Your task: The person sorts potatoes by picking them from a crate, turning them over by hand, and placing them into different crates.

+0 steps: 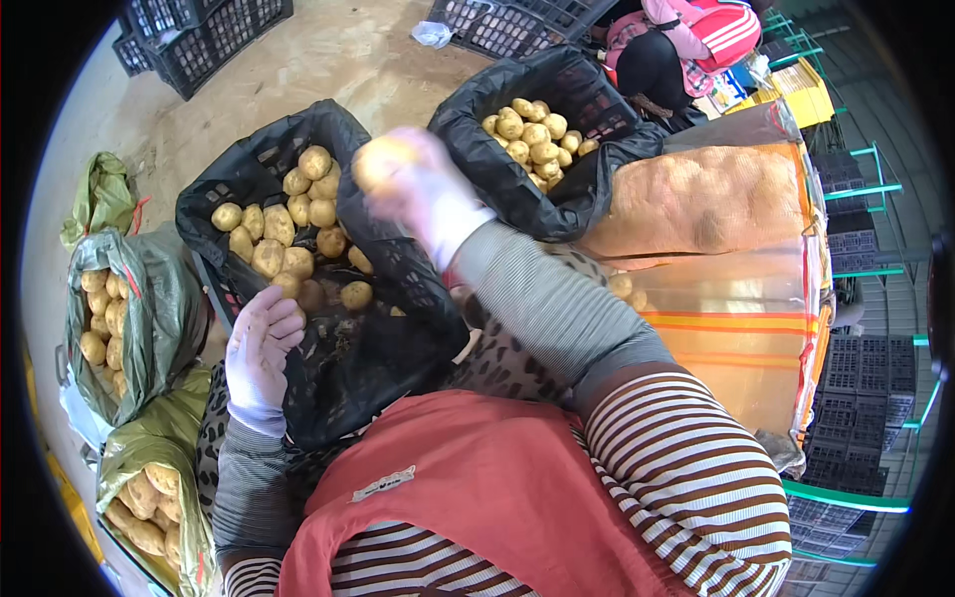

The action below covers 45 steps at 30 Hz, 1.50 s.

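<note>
Before me stands a crate lined with a black plastic bag point(321, 388), with loose potatoes point(280, 226) mostly toward its far side. My left hand point(261, 351), in a pale glove, is at the near left rim. Its fingers are slightly bent and apart beside the nearest potatoes, and I see nothing held in it. My right hand point(429, 186), gloved and blurred by motion, grips a potato point(384, 163) between this crate and a second black-lined crate point(477, 160). Smaller potatoes point(536, 136) lie in that second crate.
Left stand a grey-green sack point(168, 306) and an olive sack point(160, 429), both holding potatoes. Orange mesh bags point(709, 201), one filled, lie at right. Black crates point(213, 41) stand behind. A person in pink point(679, 37) sits at the far right.
</note>
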Tool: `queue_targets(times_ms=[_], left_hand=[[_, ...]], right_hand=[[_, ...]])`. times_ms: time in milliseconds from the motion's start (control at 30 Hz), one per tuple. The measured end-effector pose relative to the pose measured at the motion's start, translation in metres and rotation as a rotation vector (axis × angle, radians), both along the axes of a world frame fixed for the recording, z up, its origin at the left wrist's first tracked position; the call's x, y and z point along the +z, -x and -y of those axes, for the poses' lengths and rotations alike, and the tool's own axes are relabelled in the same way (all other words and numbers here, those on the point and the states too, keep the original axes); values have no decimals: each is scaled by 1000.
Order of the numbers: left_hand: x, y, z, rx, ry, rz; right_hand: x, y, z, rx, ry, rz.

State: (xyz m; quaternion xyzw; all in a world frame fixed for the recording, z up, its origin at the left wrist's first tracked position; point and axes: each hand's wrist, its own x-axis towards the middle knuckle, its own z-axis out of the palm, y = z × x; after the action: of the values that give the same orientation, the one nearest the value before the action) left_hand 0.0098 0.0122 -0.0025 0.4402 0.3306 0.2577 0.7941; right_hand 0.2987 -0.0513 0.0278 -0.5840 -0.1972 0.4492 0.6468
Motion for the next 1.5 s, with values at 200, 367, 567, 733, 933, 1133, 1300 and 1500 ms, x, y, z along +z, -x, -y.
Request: queue_targets(times_ms=[200,367,567,733,933,1133,1300,1500], left_hand=[[-10,0,3,-84,105,-32],[-3,6,-5,-28,111,-20],[16,26,-63,387,-36,202],[-5,2,-26,227,-30,264],[-16,3,20,-638,-518,-143],[-3,1,24,-1239,-904,-674],[2,-2,28,-1265,-947,-702],[-19,11,28,-1048,-1097,-635]], right_hand=[[-15,-108,54,-810,-244,-450],[2,-74,30,-542,-309,-389],[36,-52,16,-375,-500,-229],[-9,52,8,225,-100,-94],[-28,116,38,989,27,483],[-5,124,49,1380,550,408],[-4,124,50,1410,599,419],[6,126,43,1344,575,385]])
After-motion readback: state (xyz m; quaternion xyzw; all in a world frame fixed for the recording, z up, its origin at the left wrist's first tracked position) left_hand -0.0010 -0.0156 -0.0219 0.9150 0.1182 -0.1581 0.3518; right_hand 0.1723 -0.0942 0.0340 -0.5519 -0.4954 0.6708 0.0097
